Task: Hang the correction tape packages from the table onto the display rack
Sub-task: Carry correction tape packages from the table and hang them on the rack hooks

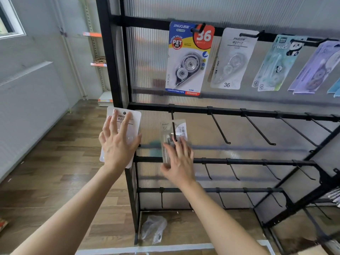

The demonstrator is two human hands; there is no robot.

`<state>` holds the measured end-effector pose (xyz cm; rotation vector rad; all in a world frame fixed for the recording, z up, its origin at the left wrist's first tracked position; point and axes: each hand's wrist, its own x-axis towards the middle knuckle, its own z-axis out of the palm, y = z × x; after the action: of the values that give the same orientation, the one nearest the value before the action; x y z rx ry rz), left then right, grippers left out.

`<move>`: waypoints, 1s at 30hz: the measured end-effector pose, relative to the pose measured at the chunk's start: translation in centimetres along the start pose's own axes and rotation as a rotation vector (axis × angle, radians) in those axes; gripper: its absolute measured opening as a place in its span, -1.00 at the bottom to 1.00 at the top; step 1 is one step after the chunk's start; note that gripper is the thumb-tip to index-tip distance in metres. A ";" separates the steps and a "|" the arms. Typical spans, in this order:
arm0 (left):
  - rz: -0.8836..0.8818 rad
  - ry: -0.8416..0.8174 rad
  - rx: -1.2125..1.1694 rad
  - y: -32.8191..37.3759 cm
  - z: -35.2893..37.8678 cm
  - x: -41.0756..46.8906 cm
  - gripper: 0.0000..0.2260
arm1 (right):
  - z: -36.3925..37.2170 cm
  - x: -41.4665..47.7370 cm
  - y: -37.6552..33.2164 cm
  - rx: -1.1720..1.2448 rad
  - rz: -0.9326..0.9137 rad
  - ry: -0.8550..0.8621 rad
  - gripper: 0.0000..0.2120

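Note:
My left hand (117, 144) holds a white correction tape package (133, 119) by its back, fingers spread over it, left of the black display rack (184, 108). My right hand (179, 161) holds a clear slim package (166, 131) at its lower end, at the leftmost hook (173, 127) of the second rail. Whether the package hangs on that hook is unclear. On the top rail hang a blue and red package (185, 59), a white one (233, 59), a panda one (276, 65) and a purple one (312, 70).
Several bare black hooks (220, 129) stick out along the second, third and fourth rails. A crumpled clear plastic bag (153, 230) lies on the wooden floor under the rack. A grey wall runs along the left, with orange shelving (95, 35) in the far corner.

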<state>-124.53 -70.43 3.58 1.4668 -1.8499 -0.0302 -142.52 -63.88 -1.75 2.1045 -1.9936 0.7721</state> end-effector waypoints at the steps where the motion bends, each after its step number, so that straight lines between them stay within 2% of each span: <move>1: 0.001 -0.002 0.003 -0.1 0.0 0.0 -0.40 | 0.2 1.0 0.4 -0.011 0.001 -0.024 -0.38; 7: -0.012 0.003 0.025 0.0 0.3 0.1 -0.40 | 1.1 5.7 2.1 -0.100 -0.025 -0.090 -0.34; 11: -0.011 0.008 0.027 0.1 0.4 0.2 -0.39 | 1.5 7.1 2.9 -0.102 -0.038 -0.069 -0.35; 17: -0.011 -0.001 0.039 0.1 0.2 0.2 -0.38 | 1.8 7.1 3.3 -0.118 -0.066 -0.045 -0.32; 24: -0.012 -0.003 0.012 0.4 -0.4 -1.4 -0.37 | 1.2 5.1 3.2 -0.165 -0.058 -0.157 -0.33; 27: 0.009 -0.011 -0.001 0.8 -0.9 -3.2 -0.36 | 0.4 3.0 2.7 -0.103 -0.027 -0.131 -0.39; 30: 0.045 0.000 -0.036 1.9 -1.4 -4.9 -0.38 | -1.0 0.2 1.9 0.079 0.012 -0.045 -0.50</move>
<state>-125.05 -65.01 2.81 1.4000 -1.8726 -0.0412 -144.65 -63.84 -1.27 2.1739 -2.0329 0.8254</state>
